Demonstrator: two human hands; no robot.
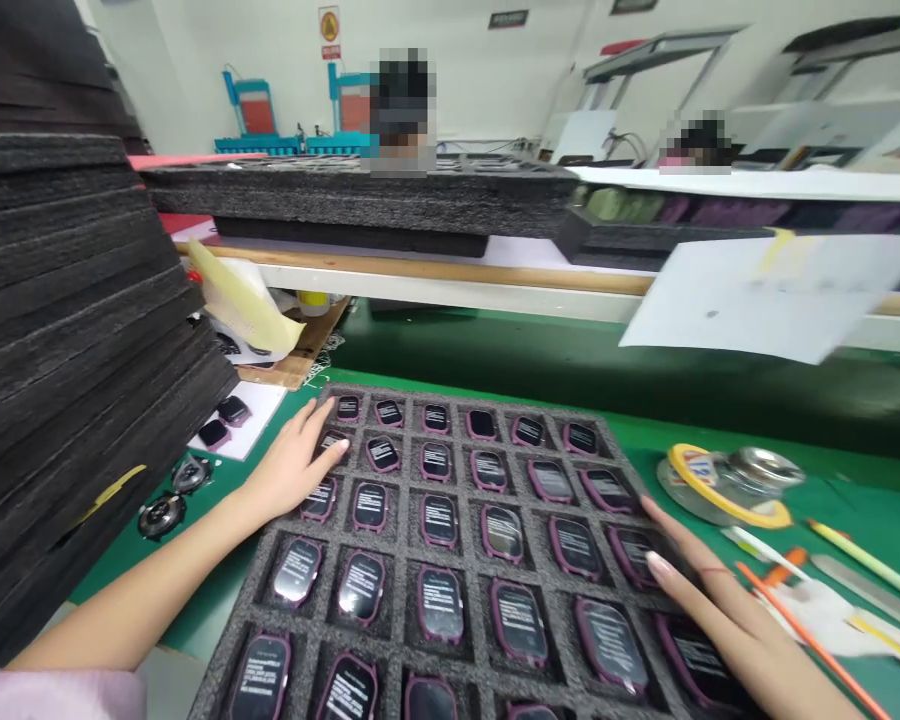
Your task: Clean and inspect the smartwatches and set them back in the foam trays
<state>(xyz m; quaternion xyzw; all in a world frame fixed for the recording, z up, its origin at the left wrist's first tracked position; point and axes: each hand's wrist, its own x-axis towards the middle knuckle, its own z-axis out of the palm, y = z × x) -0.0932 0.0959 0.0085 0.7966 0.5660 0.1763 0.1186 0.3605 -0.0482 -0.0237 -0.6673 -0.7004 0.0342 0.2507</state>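
A dark grey foam tray (405,510) with a grid of pockets fills the lower middle of the view. Purple-rimmed watch cases (439,520) lie face up in its pockets, many with lines of white text on their screens. My left hand (294,465) grips the tray's far left edge, its thumb over a pocket. Along the right edge, my right hand (709,585) holds the tray, the thumb reaching over a watch and the fingers outside the rim. The tray's near end runs out of view.
Stacked black foam trays (67,330) rise at left, beside loose round watch parts (162,515). At right are a glass jar (765,470), yellow tape roll (694,490) and orange stick (810,640). A shelf (420,272) crosses behind, bearing more foam trays (345,200). Two people sit beyond.
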